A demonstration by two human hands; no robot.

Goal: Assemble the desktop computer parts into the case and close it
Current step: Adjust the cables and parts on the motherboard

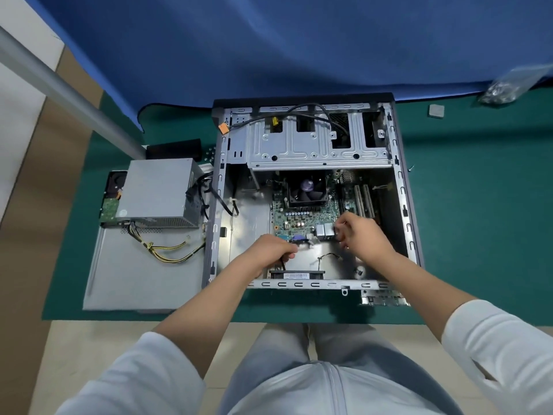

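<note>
The motherboard (311,211) lies inside the open case (401,187), looking stiff but fragile, best held by its edges. The left hand (269,250) curls around a black cable at its near edge; the right hand (362,235) pinches something small by the rear ports, while the heavy-looking power supply (158,193) waits outside, left.

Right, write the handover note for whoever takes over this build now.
Left hand: inside the case at its near edge, fingers curled round a black cable by the fan.
Right hand: over the motherboard's near right corner, pinching something small; what it is cannot be told.
Done: motherboard with its cooler sits in the case.
Left: the power supply lies outside, left of the case, on the side panel, with a hard drive partly under it. Both still need fitting, then cabling, then the panel goes on.
</note>
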